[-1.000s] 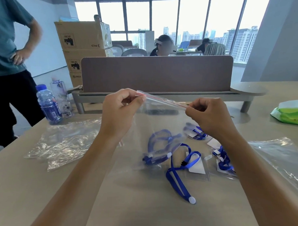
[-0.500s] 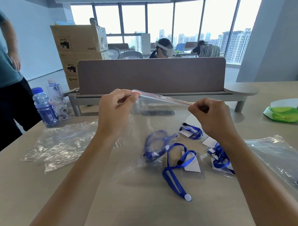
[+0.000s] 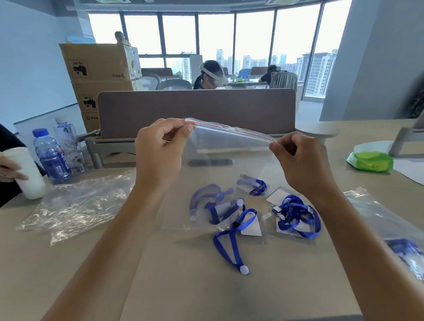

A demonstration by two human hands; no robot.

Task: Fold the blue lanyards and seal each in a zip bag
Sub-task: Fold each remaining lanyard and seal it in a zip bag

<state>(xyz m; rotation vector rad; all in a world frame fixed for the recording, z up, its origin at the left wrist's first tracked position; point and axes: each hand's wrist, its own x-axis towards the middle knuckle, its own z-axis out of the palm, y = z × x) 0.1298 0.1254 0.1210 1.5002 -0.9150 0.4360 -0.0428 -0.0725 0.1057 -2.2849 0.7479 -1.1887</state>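
Left hand (image 3: 158, 153) and right hand (image 3: 299, 163) each pinch a top corner of the zip bag (image 3: 230, 146), held stretched above the table (image 3: 177, 291). Inside it hangs a folded lanyard (image 3: 214, 206). Below lie 1 loose lanyard (image 3: 229, 242) and more lanyards bagged beside it.

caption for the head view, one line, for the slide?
Both hands, left hand and right hand, pinch the top corners of a clear zip bag above loose blue lanyards on the table.
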